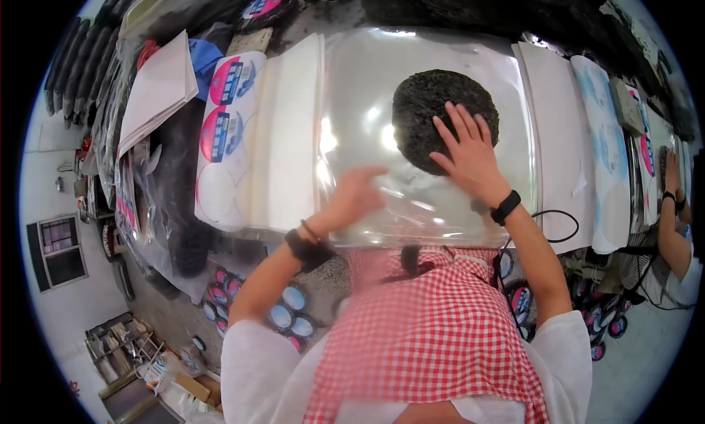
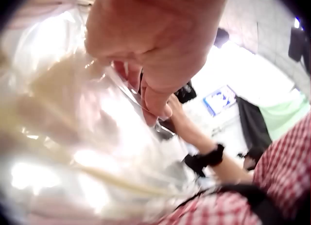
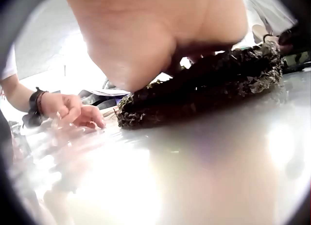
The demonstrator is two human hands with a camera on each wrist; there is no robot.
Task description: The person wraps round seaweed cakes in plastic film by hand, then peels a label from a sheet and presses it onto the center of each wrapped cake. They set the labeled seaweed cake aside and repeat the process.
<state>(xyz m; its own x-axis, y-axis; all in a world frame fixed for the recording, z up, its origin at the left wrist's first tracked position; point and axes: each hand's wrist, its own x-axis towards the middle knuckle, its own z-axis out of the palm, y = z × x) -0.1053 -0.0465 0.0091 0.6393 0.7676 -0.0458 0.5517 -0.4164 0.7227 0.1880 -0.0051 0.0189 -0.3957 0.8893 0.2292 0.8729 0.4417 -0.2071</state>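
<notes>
A round, dark cake of dried seaweed [image 1: 418,108] lies on a pile of clear plastic bags [image 1: 352,78] in front of the person. On its right part rests the right hand [image 1: 471,156], palm down with fingers spread. The right wrist view has this palm over the rough edge of the seaweed cake [image 3: 257,81]. The left hand [image 1: 358,200], blurred in the head view, is at the near left of the pile. Close up in the left wrist view, the left hand's curled fingers and thumb [image 2: 155,101] pinch the edge of the clear plastic [image 2: 63,113].
White paper sheets [image 1: 294,130] and printed label sheets [image 1: 229,130] flank the pile on the left, with more white sheets [image 1: 562,130] on the right. A black cable [image 1: 569,222] loops by the right wrist. Another person's arm [image 1: 672,225] shows at far right.
</notes>
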